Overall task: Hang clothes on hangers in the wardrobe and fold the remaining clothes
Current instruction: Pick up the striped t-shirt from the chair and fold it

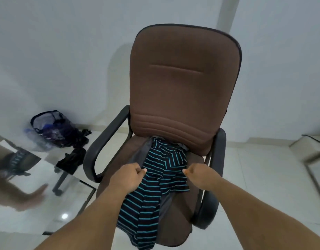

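From the head view, we are at the pick-up step: our left hand [129,175] and right hand [195,173] each pinch the striped shirt [155,188] with curled fingers where it lies draped over the seat of the brown chair [184,78]. Next, we judge, it needs lifting clear and opening out for a hanger or a fold. On the pale tiled floor [254,177], a mesh bag [52,129] of clothes sits at ten o'clock against the white wall.
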